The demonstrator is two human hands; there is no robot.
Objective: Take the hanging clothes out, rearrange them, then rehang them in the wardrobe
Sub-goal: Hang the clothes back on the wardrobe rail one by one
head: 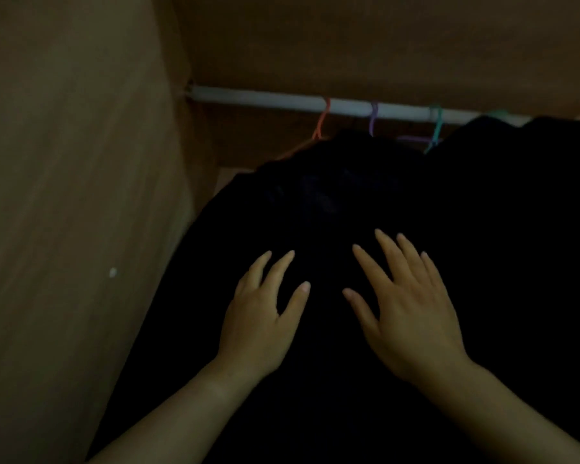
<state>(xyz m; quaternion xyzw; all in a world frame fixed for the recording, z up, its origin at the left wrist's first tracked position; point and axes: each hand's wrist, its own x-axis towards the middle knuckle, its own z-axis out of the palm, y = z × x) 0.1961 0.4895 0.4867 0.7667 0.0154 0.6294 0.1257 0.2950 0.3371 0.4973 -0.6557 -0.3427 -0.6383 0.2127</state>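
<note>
Hanging from a white rail (282, 99) inside a dim wooden wardrobe (64, 195), dark clothes (349, 195) are pressed by two bare hands.

The left hand (258, 316) and right hand (412, 313) are laid flat on the black fabric, fingers spread wide, nothing gripped. Orange (322, 120), purple (373, 118) and green (435, 128) hanger hooks are looped over the rail above the garments.
</note>
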